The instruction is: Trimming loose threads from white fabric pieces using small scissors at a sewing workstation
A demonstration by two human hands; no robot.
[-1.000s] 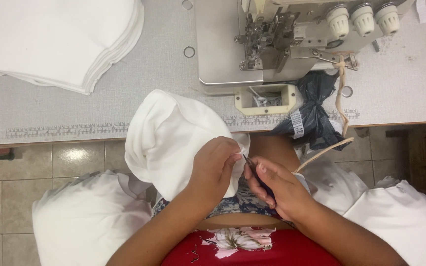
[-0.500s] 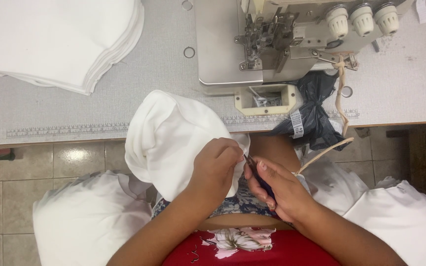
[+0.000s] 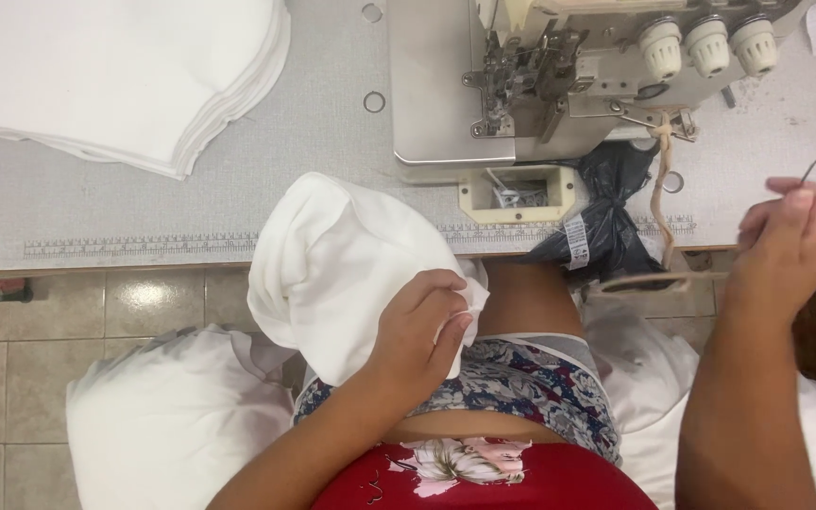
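Note:
My left hand (image 3: 422, 326) grips a bunched white fabric piece (image 3: 332, 264) over my lap, just below the table's front edge. My right hand (image 3: 786, 236) is raised out to the right, over the table's right end, with the fingers pinched on a thin dark pointed tool (image 3: 807, 171) that sticks up from the fingertips. It is far from the fabric. A sewing machine (image 3: 569, 66) stands on the table straight ahead.
A stack of white fabric pieces (image 3: 125, 76) lies at the table's back left. A dark bag (image 3: 606, 217) hangs at the table edge under the machine. White cloth heaps (image 3: 162, 425) sit on the tiled floor at both sides of my legs.
My right hand has left the fabric and swung up and out to the right with the thin tool. The left hand stays gripped on the white fabric.

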